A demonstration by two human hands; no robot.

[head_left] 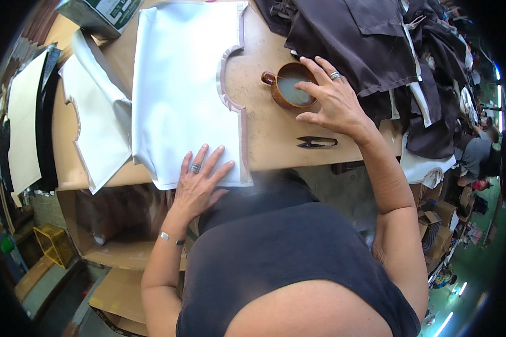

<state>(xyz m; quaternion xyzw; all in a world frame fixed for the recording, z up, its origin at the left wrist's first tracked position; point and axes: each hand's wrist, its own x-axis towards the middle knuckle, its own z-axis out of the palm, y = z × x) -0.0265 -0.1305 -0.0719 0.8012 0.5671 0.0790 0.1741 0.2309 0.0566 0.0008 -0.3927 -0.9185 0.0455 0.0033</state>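
Note:
My left hand lies flat, fingers spread, on the near edge of a stack of white fabric pieces with pinkish trim along the right side. My right hand hovers over a brown ceramic mug holding a pale liquid; its fingertips touch the mug's rim and grip nothing. Black thread snips lie on the wooden table just below my right hand.
A heap of dark brown garments covers the table's right side. More white cut pieces lie at the left, with a cardboard box behind. Open cardboard boxes and a yellow crate sit under the table. Another person sits at far right.

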